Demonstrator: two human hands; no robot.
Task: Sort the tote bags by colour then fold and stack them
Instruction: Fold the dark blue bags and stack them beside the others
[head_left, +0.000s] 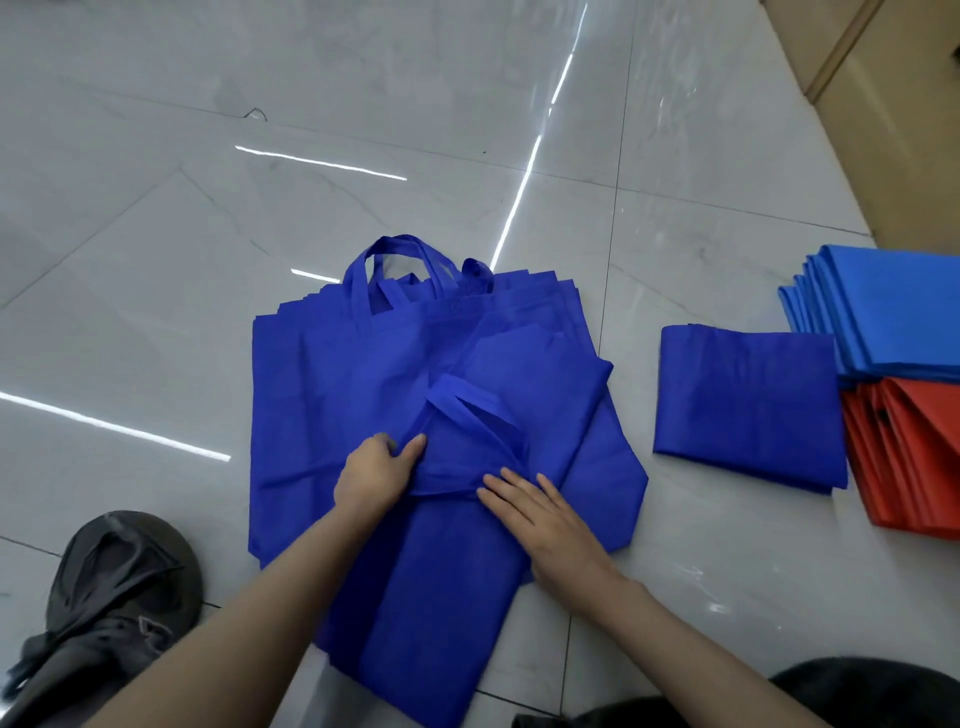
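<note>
Bag being folded: the top bag (457, 597) is royal blue, matte non-woven cloth, folded into a long strip lying toward the person, with its handles (467, 410) turned down across it.
Where: it lies on the flat pile (322, 395) of the same blue, on the tiled floor (363, 78) right in front of the person.
Left hand (376, 475): grasps a bunch of the top bag's cloth between thumb and curled fingers.
Right hand (540, 512): lies released, fingers straight and flat on the top bag.
Counts: one bag under the hands; several layers in the flat pile, too many edges to count.
Folded stacks, right: three, namely the dark blue stack (748, 405), the light blue stack (893, 312) and the red stack (914, 467).
Lower left: one grey shoe (119, 582).
</note>
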